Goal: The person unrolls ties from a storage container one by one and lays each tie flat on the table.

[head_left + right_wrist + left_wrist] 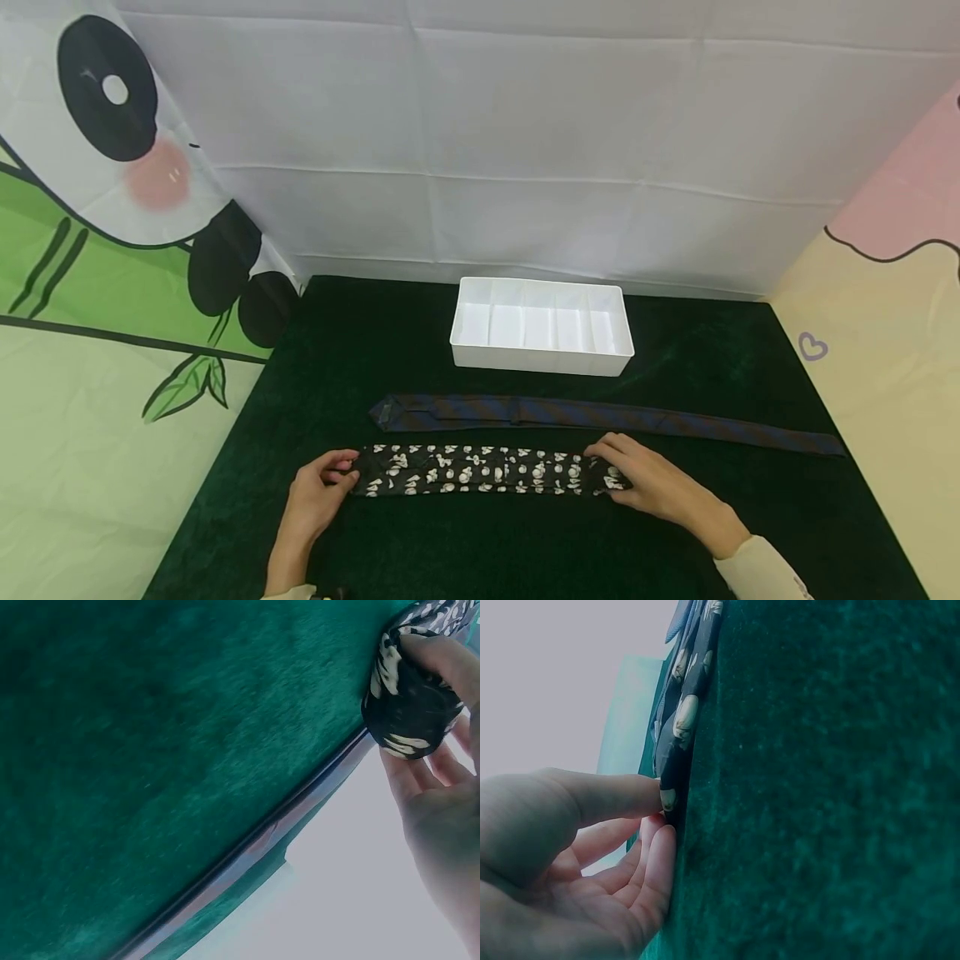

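A folded black tie [480, 471] with a white print lies across the dark green cloth. At its left end, my left hand [315, 493] pinches the edge between thumb and fingertips; in the left wrist view the thumb [619, 796] presses on the printed fabric [684, 720]. My right hand [656, 479] grips the other end. The right wrist view shows that end as a rounded fold [412, 697], the thumb on one side and fingers on the other. Just beyond lies a blue and brown striped tie [465, 412], its pointed tip to the left.
A white tray [536, 360] with several compartments stands at the back of the green-covered table [480, 550]. Behind it hangs a white cloth backdrop [525, 108], with printed cartoon panels at both sides. The striped tie reaches toward the table's right edge.
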The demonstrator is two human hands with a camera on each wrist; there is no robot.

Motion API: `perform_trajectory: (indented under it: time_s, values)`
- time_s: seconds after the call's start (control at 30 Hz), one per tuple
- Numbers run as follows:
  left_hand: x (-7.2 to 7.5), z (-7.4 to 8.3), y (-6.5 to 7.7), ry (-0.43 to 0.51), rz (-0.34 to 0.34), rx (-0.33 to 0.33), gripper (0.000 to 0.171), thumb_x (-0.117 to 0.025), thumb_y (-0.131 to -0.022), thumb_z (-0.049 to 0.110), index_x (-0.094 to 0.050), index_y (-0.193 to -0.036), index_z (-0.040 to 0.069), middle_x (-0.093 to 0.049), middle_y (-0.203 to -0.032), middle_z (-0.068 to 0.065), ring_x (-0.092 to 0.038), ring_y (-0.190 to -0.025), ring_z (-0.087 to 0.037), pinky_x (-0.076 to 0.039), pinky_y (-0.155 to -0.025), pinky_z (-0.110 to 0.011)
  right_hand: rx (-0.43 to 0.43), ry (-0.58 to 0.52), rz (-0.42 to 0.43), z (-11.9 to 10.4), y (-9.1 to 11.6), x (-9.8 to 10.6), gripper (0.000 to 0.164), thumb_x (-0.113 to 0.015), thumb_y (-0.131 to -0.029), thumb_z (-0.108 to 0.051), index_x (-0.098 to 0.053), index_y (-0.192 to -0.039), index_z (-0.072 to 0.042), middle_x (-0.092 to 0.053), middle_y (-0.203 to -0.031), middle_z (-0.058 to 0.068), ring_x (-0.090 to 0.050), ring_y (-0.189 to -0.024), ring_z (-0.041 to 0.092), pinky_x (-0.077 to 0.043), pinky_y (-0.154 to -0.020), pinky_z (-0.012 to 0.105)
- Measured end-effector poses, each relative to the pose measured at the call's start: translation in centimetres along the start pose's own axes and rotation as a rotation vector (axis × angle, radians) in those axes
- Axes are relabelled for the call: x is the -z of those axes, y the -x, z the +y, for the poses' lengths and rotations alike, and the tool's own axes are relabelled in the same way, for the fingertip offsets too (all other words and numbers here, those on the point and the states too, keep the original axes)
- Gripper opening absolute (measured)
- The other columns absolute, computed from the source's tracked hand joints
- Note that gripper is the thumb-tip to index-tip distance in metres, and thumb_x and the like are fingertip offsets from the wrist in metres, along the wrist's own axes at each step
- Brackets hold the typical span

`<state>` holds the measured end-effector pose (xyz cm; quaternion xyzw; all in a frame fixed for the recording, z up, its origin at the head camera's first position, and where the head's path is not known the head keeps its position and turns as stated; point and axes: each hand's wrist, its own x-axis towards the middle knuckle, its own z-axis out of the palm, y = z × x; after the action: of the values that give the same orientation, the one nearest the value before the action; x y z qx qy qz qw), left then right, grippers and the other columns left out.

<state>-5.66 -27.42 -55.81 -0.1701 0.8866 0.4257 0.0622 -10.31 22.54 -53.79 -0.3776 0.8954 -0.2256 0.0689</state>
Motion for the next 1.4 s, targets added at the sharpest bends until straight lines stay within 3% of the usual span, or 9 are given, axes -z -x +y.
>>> perform_trajectory:
  time_s: [0.37, 1.4]
  values:
    - [0.0, -0.1, -0.1, -0.004, 0.000, 0.001, 0.029, -0.067, -0.098, 0.008, -0.067, -0.127, 0.003, -0.064, -0.118, -0.017, -0.057, -0.100, -0.027, -0.045, -0.078, -0.035, 0.040, 0.043, 0.055, 1.3, 1.3, 0.2, 0.061, -0.089, -0.077, -0.006, -0.061, -0.131, -0.010, -0.057, -0.124, 0.000, -0.059, -0.107, 0.014, -0.055, -0.086, 0.039]
    - [0.0, -0.3, -0.2, 0.002, -0.006, -0.001, 0.029, -0.066, -0.098, 0.007, -0.066, -0.127, 0.003, -0.064, -0.118, -0.016, -0.056, -0.100, -0.027, -0.045, -0.078, -0.037, 0.012, 0.114, 0.083, 3.8, 5.2, 1.8, 0.061, -0.092, -0.071, -0.004, -0.064, -0.125, -0.012, -0.058, -0.118, 0.000, -0.059, -0.100, 0.014, -0.056, -0.080, 0.039]
